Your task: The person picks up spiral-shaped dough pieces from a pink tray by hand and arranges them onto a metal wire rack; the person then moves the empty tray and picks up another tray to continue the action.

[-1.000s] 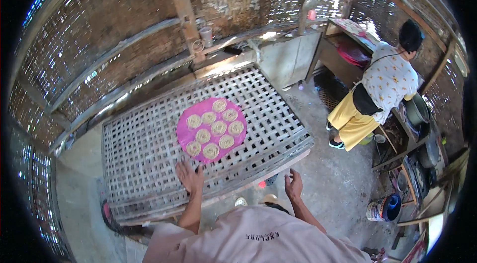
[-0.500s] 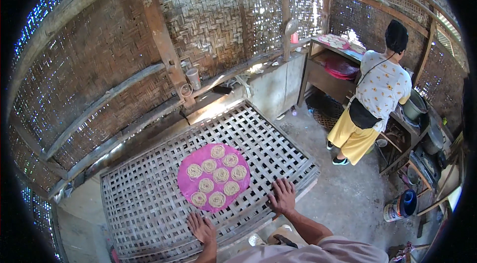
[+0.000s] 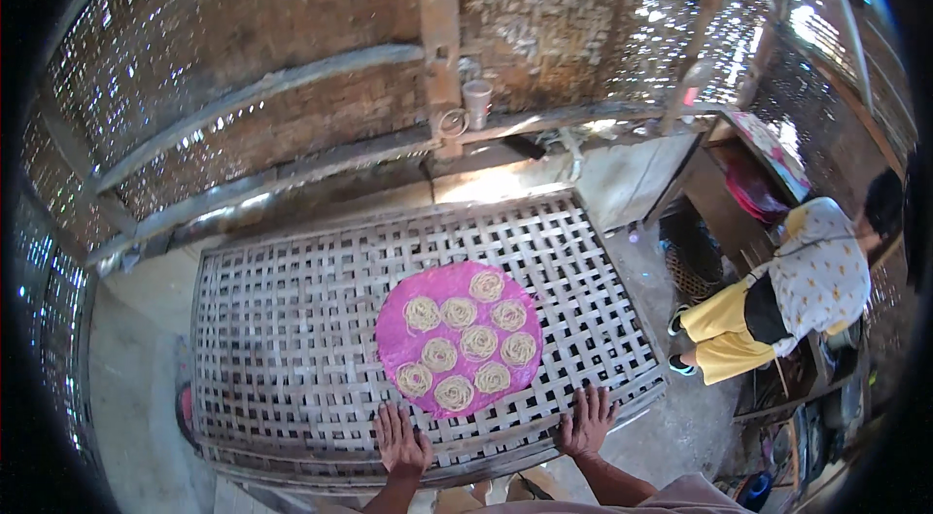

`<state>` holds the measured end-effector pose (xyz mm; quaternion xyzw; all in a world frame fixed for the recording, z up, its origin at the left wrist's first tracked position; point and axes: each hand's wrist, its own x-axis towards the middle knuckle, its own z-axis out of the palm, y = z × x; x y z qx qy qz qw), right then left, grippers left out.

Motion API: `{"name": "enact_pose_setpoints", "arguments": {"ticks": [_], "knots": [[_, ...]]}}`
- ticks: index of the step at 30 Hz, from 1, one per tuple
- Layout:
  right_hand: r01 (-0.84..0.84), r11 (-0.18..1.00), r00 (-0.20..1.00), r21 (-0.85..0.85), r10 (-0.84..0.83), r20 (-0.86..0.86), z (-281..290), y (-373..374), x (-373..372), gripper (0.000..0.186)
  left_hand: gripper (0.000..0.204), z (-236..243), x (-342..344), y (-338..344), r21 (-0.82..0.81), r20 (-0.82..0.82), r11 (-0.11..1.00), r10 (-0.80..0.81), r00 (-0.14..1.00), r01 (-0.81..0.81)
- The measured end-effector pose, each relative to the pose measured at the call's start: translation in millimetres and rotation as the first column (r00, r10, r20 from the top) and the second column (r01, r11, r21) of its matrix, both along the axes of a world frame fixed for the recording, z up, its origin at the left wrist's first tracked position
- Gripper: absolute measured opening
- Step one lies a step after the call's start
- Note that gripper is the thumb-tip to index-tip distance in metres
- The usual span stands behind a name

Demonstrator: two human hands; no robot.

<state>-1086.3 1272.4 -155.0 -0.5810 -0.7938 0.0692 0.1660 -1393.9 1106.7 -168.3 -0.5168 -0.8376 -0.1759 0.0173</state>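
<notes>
Both my hands rest flat on the near edge of a woven bamboo rack (image 3: pixel 282 339), fingers stretched out and nothing held. My left hand (image 3: pixel 400 440) lies just below a round pink sheet (image 3: pixel 397 320). To the right of that sheet, my right hand (image 3: pixel 587 422) presses on the rack's front rim. Several coiled noodle nests (image 3: pixel 478 343) in pale beige sit apart from one another on the pink sheet.
A person (image 3: pixel 807 281) in yellow trousers stands at the right by a wooden shelf (image 3: pixel 724 159). Along the wall ledge are a plastic cup (image 3: pixel 477 104) and a dark flat object (image 3: pixel 525 147). A woven basket (image 3: pixel 688 266) sits on the floor behind the rack's right end.
My view has swung left, so the rack sits more squarely ahead and the person is farther right. Both hands stay on the rack's edge. The noodle nests keep their places on the sheet.
</notes>
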Motion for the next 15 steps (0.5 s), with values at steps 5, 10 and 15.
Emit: {"name": "enact_pose_setpoints", "arguments": {"ticks": [5,10,15], "knots": [[-0.001,1.000,0.998,0.002,0.001,0.064,-9,9,-9,0.065,0.061,0,-12,14,-0.003,0.073,1.000,0.000,0.997,0.001],[-0.041,0.999,0.997,0.021,0.039,0.066,-18,19,-16,0.065,0.063,-12,-19,19,-0.015,0.058,1.000,0.015,0.998,-0.015],[-0.042,0.999,0.994,0.022,0.039,0.106,-20,19,-15,0.063,0.065,-16,-19,19,-0.047,0.077,0.998,0.032,0.996,-0.029]]}}
